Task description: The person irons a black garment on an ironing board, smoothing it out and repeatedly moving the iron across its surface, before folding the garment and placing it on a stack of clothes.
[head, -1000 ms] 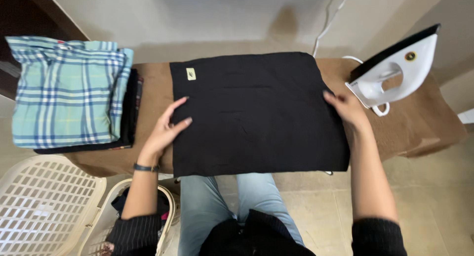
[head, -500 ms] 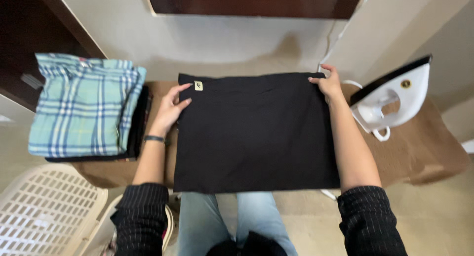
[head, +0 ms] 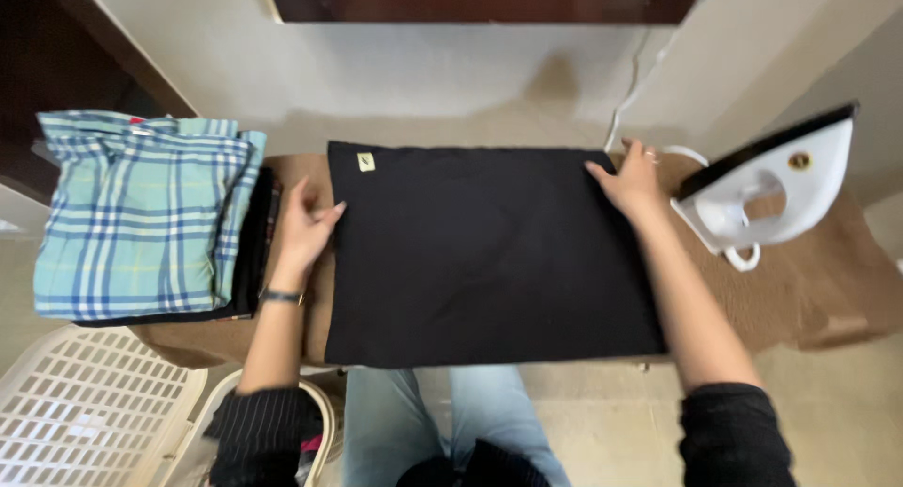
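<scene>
Your left hand (head: 303, 229) lies flat at the black cloth's (head: 484, 257) left edge, fingers loosely spread, fingertips just touching the fabric. Your right hand (head: 632, 181) presses its far right corner, fingers close together. The cloth is folded square mid-board (head: 809, 290), between the plaid stack (head: 141, 224) and the upright white iron (head: 776, 191)

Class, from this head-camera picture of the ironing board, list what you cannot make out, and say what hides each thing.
- Head view: the dark clothes stacked under the plaid shirt; only their edges show.
- Iron soleplate: turned away from the camera.
- White basket: cut off by the frame's lower left corner.
- Board under the black garment: covered.
</scene>
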